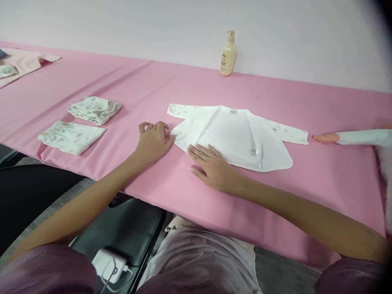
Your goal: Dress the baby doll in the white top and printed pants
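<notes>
A white baby shirt (228, 130) with small coloured prints on its sleeves lies spread flat, its front panels parted and the inside with a label showing. At its lower left edge is my left hand (155, 141), fingers bent and apart, the thumb touching the cloth. My right hand (212, 167) rests flat across the bottom hem, fingers stretched out, holding nothing. Part of the hem is hidden under it. To the left lie a folded printed garment (72, 136) and, behind it, another folded printed garment (94, 109).
A pink cloth (147, 90) covers the table. Near the wall stands a cream pump bottle (227, 59). A limb in a white sleeve (358, 137) reaches in from the right. Far left lies a pale pink cloth (36, 63). Below, a black chair (128, 228) bears a white power bank (108, 264) with a cable.
</notes>
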The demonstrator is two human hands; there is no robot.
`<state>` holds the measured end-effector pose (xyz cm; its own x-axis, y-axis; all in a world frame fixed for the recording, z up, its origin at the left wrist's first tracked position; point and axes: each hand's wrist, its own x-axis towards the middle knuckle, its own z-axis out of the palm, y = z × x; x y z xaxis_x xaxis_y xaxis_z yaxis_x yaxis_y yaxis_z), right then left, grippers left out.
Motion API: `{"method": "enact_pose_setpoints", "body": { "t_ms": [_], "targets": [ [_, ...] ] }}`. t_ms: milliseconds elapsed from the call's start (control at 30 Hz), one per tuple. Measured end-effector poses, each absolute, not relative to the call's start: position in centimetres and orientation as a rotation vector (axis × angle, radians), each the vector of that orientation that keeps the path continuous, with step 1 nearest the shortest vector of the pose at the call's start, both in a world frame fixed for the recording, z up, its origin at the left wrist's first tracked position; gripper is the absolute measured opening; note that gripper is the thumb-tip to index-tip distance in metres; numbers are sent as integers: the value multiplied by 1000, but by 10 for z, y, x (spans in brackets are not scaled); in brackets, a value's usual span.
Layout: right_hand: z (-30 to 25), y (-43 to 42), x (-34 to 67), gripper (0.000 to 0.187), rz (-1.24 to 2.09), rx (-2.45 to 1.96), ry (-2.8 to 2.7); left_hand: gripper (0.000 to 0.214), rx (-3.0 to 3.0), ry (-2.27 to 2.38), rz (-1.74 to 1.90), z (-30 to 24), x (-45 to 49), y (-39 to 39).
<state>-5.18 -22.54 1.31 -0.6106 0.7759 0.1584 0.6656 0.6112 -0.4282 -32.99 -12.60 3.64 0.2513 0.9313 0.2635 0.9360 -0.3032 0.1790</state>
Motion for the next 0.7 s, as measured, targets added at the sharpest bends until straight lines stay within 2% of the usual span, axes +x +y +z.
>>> {"method": "enact_pose_setpoints", "body": {
  "t_ms": [167, 300, 367, 467, 567, 633, 700],
  "targets": [
    [53, -251, -40, 67, 568, -1165, -2429, 70, -2735, -1446, -593, 33, -308, -135],
    [84, -306, -35, 57, 717, -1044, -2416, 91, -2982, -1368, -207, 29, -293, -141],
    [92, -338, -35, 51, 858, -958, -2459, 94, -2959, -1419, -21, 33, -290, -144],
    [98, -382, -41, 44, 966, -790, -2554, 90, -2816, -1452, -18, 48, -279, -164],
    [99, -418, -53, 41, 842, -535, -2692, 74, -2808, -1308, -129, 64, -243, -223],
    [98, -440, -64, 39, 695, -362, -2761, 58, -3005, -952, -95, 67, -208, -285],
    [94, -459, -77, 36, 575, -243, -2784, 50, -3260, -329, -1, 61, -176, -351]
  ]
}}
